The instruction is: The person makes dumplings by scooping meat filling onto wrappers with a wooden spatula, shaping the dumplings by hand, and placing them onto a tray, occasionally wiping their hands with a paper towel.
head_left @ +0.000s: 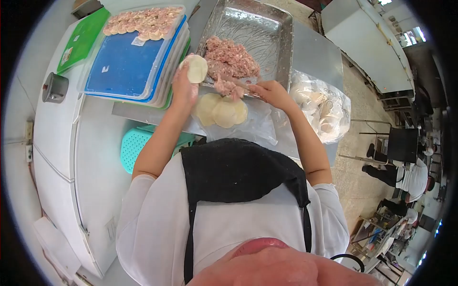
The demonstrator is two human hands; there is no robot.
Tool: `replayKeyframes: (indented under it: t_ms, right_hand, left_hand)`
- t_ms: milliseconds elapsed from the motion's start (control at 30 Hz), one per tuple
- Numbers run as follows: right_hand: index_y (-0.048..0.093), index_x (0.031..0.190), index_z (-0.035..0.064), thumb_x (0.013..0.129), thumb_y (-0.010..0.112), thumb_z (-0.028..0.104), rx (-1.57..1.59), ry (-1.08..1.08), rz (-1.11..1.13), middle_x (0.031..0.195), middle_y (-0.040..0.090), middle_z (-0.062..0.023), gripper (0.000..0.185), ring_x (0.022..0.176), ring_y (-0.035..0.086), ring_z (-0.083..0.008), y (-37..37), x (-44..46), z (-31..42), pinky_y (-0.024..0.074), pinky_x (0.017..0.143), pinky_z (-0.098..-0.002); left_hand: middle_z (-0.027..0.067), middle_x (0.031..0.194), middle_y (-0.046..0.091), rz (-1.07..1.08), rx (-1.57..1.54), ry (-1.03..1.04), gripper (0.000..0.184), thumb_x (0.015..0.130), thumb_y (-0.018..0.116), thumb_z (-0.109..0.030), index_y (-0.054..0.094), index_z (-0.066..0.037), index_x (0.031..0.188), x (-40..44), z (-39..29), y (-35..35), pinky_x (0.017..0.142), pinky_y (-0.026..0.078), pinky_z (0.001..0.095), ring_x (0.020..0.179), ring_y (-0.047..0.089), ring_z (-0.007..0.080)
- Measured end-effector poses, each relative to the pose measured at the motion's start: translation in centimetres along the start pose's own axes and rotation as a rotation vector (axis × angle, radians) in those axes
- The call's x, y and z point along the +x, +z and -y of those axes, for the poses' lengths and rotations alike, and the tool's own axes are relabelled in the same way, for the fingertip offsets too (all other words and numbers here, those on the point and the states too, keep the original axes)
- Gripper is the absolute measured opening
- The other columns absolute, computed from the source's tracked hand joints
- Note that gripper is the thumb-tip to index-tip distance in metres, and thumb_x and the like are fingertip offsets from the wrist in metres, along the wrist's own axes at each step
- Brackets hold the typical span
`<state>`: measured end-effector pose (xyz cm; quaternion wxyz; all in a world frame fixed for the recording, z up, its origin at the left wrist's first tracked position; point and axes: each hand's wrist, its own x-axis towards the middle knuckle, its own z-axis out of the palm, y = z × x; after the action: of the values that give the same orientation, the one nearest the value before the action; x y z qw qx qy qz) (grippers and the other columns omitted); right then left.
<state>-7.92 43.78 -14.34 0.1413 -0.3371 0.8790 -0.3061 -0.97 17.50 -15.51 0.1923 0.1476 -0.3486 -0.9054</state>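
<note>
My left hand [185, 88] is closed on a round, pale dough wrapper [197, 69], held up flat near the tray's left corner. My right hand [273, 93] grips the handle of a thin spatula [247, 86]. A clump of minced meat [228, 89] covers the spatula's far end, so its shape is hidden. Behind it, a larger mound of pink minced meat [231, 57] lies in a metal tray [285, 45]. Below my hands, several overlapping dough wrappers [224, 112] rest on a sheet of clear plastic [260, 126].
Stacked plastic trays with a blue base [119, 71] stand at left, rows of filled dumplings [143, 24] along the far edge. A bag of wrappers [324, 107] sits at right. A turquoise basket [136, 150] is low left; a metal pot [55, 87] stands farther left. Other people [412, 178] are far right.
</note>
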Motion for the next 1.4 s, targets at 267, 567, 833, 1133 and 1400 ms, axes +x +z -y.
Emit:
replayKeyframes:
  t_ms: [267, 567, 833, 1133, 1400]
  right_hand:
    - [0.069, 0.089, 0.0046, 0.095, 0.051, 0.038, 0.272, 0.250, -0.302, 0.054, 0.050, -0.0029, 0.038, 0.050, 0.048, -0.0128, -2.0, 1.5, 4.2, 0.0369, 0.050, -0.0290]
    - [0.070, 0.091, 0.0106, 0.091, 0.052, 0.040, -0.464, 0.317, -0.003, 0.080, 0.066, -0.0146, 0.034, 0.076, 0.063, -0.0350, -4.9, -2.4, 3.6, 0.0486, 0.066, -0.0444]
    - [0.068, 0.082, 0.0062, 0.091, 0.051, 0.039, -0.473, -0.067, 0.025, 0.079, 0.066, -0.0160, 0.039, 0.076, 0.062, -0.0356, 1.9, 3.2, -0.7, 0.0490, 0.068, -0.0465]
    - [0.068, 0.101, 0.0022, 0.092, 0.056, 0.034, 0.240, 0.098, -0.075, 0.072, 0.063, -0.0103, 0.035, 0.069, 0.059, -0.0199, -1.8, 0.9, 2.4, 0.0467, 0.065, -0.0323]
    - [0.062, 0.115, 0.0037, 0.093, 0.056, 0.025, -0.133, -0.310, -0.416, 0.082, 0.063, -0.0118, 0.032, 0.073, 0.061, -0.0262, 0.5, 1.1, 2.0, 0.0486, 0.065, -0.0369]
  left_hand:
    - [0.0168, 0.118, 0.057, 0.042, -0.104, -0.255, 0.032, 0.095, 0.043, -0.012, 0.050, 0.004, 0.122, 2.3, 2.4, 3.4, 0.095, 0.046, 0.0391, 0.108, 0.058, 0.0269]
    - [0.0122, 0.114, 0.062, 0.260, 0.302, -0.082, 0.031, 0.094, 0.051, -0.016, 0.054, 0.003, 0.119, 1.3, -1.5, -1.5, 0.092, 0.047, 0.0329, 0.104, 0.060, 0.0201]
    - [0.0128, 0.107, 0.064, 0.081, 0.242, -0.258, 0.030, 0.092, 0.056, -0.020, 0.057, 0.003, 0.113, -1.8, 0.2, -4.6, 0.088, 0.051, 0.0358, 0.099, 0.063, 0.0222]
    - [0.0196, 0.114, 0.060, 0.075, -0.011, -0.493, 0.033, 0.096, 0.046, -0.021, 0.053, 0.003, 0.117, -3.0, 1.5, -0.7, 0.092, 0.050, 0.0428, 0.105, 0.061, 0.0308]
    - [0.0109, 0.082, 0.053, 0.020, -0.437, -0.408, 0.066, 0.094, 0.039, -0.056, 0.045, 0.005, 0.119, 1.9, 1.5, 4.7, 0.084, 0.047, 0.0409, 0.082, 0.055, 0.0243]
